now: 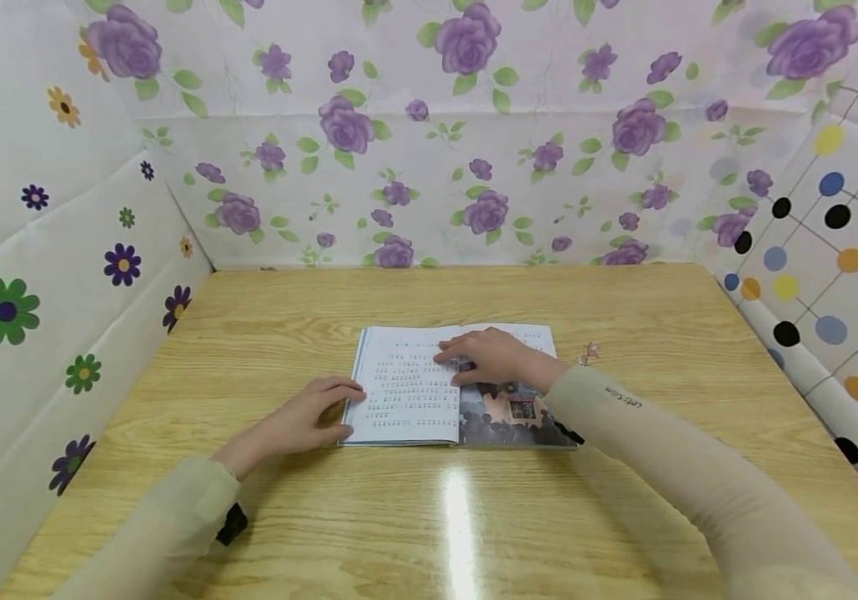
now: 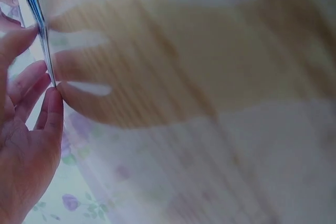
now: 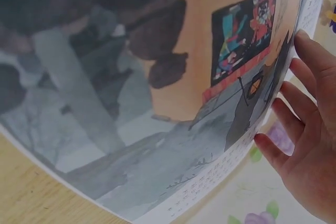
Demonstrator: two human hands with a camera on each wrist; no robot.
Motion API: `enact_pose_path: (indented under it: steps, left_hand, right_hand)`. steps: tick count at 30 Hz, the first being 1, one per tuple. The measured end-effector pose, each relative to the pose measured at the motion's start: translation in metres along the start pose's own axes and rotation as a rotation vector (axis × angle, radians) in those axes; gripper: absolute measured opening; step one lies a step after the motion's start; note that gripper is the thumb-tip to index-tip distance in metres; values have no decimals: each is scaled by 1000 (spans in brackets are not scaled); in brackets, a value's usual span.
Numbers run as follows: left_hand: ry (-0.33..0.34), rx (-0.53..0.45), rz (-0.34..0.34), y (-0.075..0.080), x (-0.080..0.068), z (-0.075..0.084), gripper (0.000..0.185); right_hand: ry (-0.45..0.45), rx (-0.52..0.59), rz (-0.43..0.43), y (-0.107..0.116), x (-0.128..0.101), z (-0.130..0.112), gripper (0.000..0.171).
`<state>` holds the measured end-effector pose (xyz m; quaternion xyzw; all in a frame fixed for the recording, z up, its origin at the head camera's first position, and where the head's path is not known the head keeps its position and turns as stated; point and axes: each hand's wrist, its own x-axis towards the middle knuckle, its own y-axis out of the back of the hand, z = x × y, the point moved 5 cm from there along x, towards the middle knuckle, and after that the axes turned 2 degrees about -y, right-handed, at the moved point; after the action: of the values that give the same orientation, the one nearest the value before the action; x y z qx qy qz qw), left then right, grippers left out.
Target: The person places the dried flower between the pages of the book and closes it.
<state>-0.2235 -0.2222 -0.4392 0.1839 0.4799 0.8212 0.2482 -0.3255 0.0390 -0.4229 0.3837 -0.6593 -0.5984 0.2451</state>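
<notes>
An open book (image 1: 408,408) lies flat on the wooden table, with printed text on its left page and a dark illustration (image 1: 507,427) on its right. At the left edge of the book, my left hand (image 1: 307,417) rests with thumb and fingers spread along the page border. The left wrist view has those fingertips (image 2: 51,95) against the book's edge. My right hand (image 1: 499,358) reaches across the right page, its extended fingers touching the pages around the centre fold. It covers the upper part of the picture. In the right wrist view, the illustrated page (image 3: 173,114) curves before the spread fingers.
The wooden table (image 1: 624,325) extends around the book on all sides. Behind it hangs a cloth (image 1: 429,192) with purple roses. Flowered cloth (image 1: 76,250) stands at the left, and dotted cloth (image 1: 819,225) at the right.
</notes>
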Motion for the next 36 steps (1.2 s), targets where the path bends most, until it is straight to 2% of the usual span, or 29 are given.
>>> enact_pose_path:
  steps: [4,10,15,21,25,36]
  left_hand:
    - [-13,40,10,-2,1,-1,48]
    - [25,22,-12,-4,3,-3,48]
    - [17,25,-7,-2,3,-1,46]
    - [1,42,13,1,5,4,45]
    - [20,50,3,0,6,3,46]
    - [13,66,-1,-1,5,6,46]
  right_hand:
    - [-3,10,-17,-1,0,1,54]
    - [-6,17,-29,-1,1,3,54]
    - [2,14,-34,1,1,1,54]
    - [11,-3,-31,3,0,-1,54]
    - [15,-12,-26,2,1,-1,55]
    - [3,19,-10,1,-1,0,55]
